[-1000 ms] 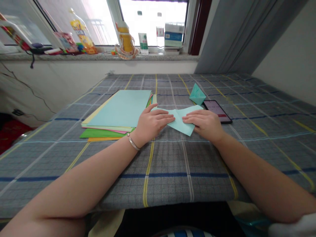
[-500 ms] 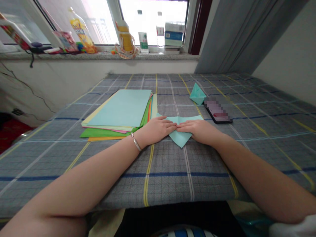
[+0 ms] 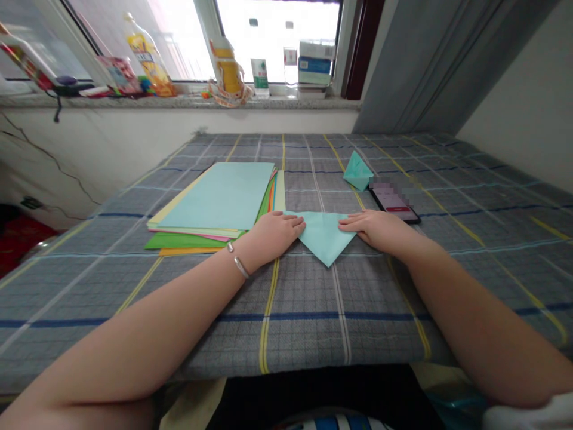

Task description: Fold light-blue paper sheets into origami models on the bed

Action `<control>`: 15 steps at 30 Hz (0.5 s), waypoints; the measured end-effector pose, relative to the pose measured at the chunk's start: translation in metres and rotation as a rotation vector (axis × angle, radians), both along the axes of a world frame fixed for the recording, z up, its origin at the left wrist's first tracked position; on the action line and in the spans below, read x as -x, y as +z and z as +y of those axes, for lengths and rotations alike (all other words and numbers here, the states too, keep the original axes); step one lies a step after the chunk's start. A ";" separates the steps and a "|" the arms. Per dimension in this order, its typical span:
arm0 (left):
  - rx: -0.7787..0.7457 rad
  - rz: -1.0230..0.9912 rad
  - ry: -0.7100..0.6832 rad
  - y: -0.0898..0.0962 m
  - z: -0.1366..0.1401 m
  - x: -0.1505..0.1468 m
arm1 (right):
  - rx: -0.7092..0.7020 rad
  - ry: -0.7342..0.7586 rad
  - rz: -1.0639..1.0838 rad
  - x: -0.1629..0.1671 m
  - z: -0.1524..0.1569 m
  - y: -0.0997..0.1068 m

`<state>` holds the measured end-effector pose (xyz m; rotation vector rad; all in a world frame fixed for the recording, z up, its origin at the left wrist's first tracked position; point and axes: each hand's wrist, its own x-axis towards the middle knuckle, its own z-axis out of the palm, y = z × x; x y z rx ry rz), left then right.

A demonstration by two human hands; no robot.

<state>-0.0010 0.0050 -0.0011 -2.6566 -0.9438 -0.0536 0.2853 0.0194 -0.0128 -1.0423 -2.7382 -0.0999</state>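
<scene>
A light blue sheet of paper [image 3: 325,236], folded into a triangle, lies flat on the checked cloth with its point towards me. My left hand [image 3: 278,235] rests open on its left corner, fingers stretched out and pressing on the paper. On the right corner lies my right hand [image 3: 378,230], also open, its fingertips on the paper. Both corners are partly hidden under the hands. Beyond my right hand stands a small folded teal paper piece [image 3: 357,173], close to a phone [image 3: 394,200].
A stack of coloured paper [image 3: 215,197] lies to the left, next to my left hand. The checked tablecloth [image 3: 304,334] covers the whole surface. Along the windowsill [image 3: 179,103] stand a yellow bottle [image 3: 150,54], a tube [image 3: 260,77] and boxes [image 3: 316,65]. A grey curtain [image 3: 416,60] hangs at the right.
My hands have slid apart from the middle of the folded paper out to its left and right corners. The paper's upper edge now looks straighter, and more of its surface shows.
</scene>
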 end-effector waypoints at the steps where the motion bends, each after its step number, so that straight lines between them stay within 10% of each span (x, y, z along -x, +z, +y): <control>1: -0.017 0.013 0.027 0.000 -0.001 0.001 | -0.006 -0.012 -0.001 -0.004 0.001 0.000; 10: -0.098 -0.150 0.150 -0.002 -0.001 0.005 | -0.108 0.039 0.119 -0.014 0.004 0.009; 15: -0.136 -0.369 0.340 0.003 0.008 0.011 | -0.162 -0.169 0.373 -0.019 0.004 0.012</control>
